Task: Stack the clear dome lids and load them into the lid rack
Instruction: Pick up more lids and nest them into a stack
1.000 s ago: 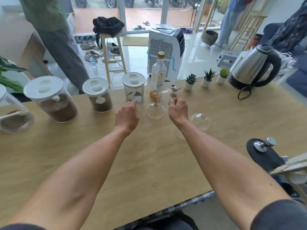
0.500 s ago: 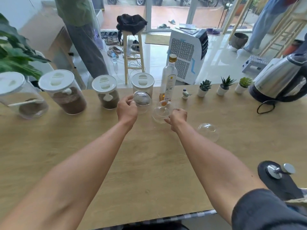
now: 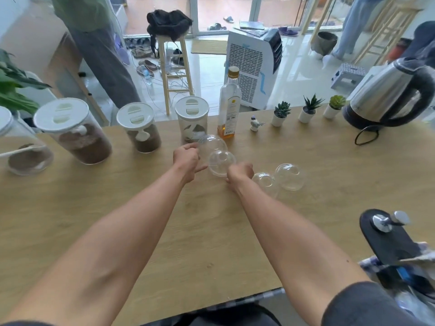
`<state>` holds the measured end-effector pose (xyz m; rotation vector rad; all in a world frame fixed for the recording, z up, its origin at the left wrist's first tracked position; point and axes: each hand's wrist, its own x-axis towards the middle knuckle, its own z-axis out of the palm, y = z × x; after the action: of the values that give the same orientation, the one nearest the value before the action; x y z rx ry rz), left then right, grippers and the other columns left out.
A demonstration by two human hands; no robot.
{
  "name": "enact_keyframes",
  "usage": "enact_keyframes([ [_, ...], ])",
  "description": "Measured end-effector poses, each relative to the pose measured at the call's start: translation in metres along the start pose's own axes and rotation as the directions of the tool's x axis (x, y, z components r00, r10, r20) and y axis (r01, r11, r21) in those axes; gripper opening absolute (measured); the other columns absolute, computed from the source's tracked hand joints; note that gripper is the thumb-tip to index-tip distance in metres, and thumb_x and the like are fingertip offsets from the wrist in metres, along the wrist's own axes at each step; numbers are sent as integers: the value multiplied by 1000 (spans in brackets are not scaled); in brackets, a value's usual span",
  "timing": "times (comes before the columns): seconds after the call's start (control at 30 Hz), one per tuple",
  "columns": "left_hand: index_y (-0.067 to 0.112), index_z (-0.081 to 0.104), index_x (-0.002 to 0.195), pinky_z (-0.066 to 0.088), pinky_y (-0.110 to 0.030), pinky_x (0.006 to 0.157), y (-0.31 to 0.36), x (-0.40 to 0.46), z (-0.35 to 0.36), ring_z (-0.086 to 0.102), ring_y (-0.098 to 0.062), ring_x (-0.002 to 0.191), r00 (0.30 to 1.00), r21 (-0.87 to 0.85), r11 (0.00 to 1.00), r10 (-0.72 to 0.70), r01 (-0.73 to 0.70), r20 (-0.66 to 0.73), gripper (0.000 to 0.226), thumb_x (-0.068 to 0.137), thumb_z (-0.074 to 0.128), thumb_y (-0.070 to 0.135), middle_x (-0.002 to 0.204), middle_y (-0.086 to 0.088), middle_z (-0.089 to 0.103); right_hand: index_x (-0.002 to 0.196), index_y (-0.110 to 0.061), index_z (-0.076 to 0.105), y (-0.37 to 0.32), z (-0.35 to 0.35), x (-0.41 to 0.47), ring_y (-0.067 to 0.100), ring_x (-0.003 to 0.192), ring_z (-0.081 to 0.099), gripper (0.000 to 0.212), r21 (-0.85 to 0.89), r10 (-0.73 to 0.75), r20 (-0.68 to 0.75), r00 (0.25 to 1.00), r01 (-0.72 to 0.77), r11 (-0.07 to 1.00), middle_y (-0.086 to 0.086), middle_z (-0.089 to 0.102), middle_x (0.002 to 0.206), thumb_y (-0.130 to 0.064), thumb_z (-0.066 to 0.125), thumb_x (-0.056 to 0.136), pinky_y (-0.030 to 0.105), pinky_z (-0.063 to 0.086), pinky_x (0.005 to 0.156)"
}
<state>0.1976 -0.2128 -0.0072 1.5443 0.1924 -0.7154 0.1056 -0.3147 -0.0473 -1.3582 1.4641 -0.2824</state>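
Since 0.5 s ago the left hand has carried its pinched dome lid next to the lid the right hand grips on the table, so stacking looks imminent, with 2 lids waiting nearby.

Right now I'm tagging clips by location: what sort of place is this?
Probably a home or small café prep counter: a wooden table with coffee jars, an electric kettle and clear dome lids, beside glass doors onto a street.
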Motion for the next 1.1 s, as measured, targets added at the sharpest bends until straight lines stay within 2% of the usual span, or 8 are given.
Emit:
enact_keyframes([
  [0.17, 7, 67, 113, 65, -40, 67, -6, -6, 14, 56, -10, 66, 998, 38, 999, -15, 13, 64, 36, 93, 44, -12, 80, -2, 59, 123, -10, 61, -6, -36, -29, 34, 116, 56, 28, -376, -444, -2, 896, 411, 831, 13, 58, 127, -17, 50, 99, 39, 44, 87],
  [0.3, 6, 62, 117, 64, -40, 63, -12, -6, 20, 59, -17, 80, 997, 55, 998, -32, 28, 69, 26, 97, 51, -6, 107, -12, 59, 127, -9, 61, 12, -63, -29, 34, 123, 51, 33, -611, -652, 54, 757, 542, 578, 14, 59, 128, -17, 53, 96, 41, 43, 95],
  [0.4, 5, 62, 121, 63, -48, 79, -20, -2, 20, 64, -29, 105, 996, 92, 994, -65, 59, 59, 27, 96, 54, -4, 123, -17, 61, 127, -13, 59, 36, -77, -23, 32, 130, 46, 37, -711, -627, 84, 775, 488, 507, 11, 58, 133, -26, 58, 93, 44, 42, 100],
  [0.47, 5, 61, 120, 61, -52, 87, -25, -2, 20, 64, -29, 105, 994, 91, 993, -86, 80, 65, 27, 95, 58, -4, 122, -17, 61, 133, -15, 55, 53, -83, -22, 31, 138, 41, 44, -736, -581, 96, 809, 450, 506, 10, 53, 142, -32, 59, 93, 46, 41, 104],
  [0.63, 8, 61, 121, 61, -48, 90, -37, 0, 17, 69, -28, 105, 994, 155, 986, -81, 68, 78, 29, 93, 68, 3, 122, -13, 66, 157, -24, 36, 78, -87, -18, 40, 154, 22, 65, -734, -518, 105, 849, 417, 536, 20, 25, 166, -35, 61, 98, 52, 26, 121],
  [0.73, 10, 61, 130, 62, -47, 87, -42, 3, 12, 68, -26, 108, 995, 206, 978, -57, 38, 87, 38, 94, 70, 14, 127, -10, 66, 158, -32, 34, 78, -88, -17, 45, 149, 31, 67, -690, -483, 92, 871, 405, 600, 26, 26, 164, -40, 64, 98, 56, 30, 118],
  [0.93, 16, 59, 138, 55, -33, 68, -41, 5, 9, 54, -14, 62, 998, 252, 968, -8, -9, 66, 40, 98, 62, 18, 100, -4, 67, 153, -10, 37, 64, -89, -19, 35, 130, 49, 84, -576, -590, 67, 804, 515, 636, 17, 52, 143, -49, 75, 88, 44, 38, 109],
  [1.1, 21, 70, 116, 59, -44, 94, -46, 16, -1, 72, -33, 103, 994, 411, 905, 113, -107, 10, 33, 86, 56, 20, 112, -12, 75, 147, -8, 43, 28, -61, -16, 28, 124, 54, 84, -500, -685, 197, 701, 673, 545, 13, 58, 136, -49, 81, 84, 44, 44, 110],
])
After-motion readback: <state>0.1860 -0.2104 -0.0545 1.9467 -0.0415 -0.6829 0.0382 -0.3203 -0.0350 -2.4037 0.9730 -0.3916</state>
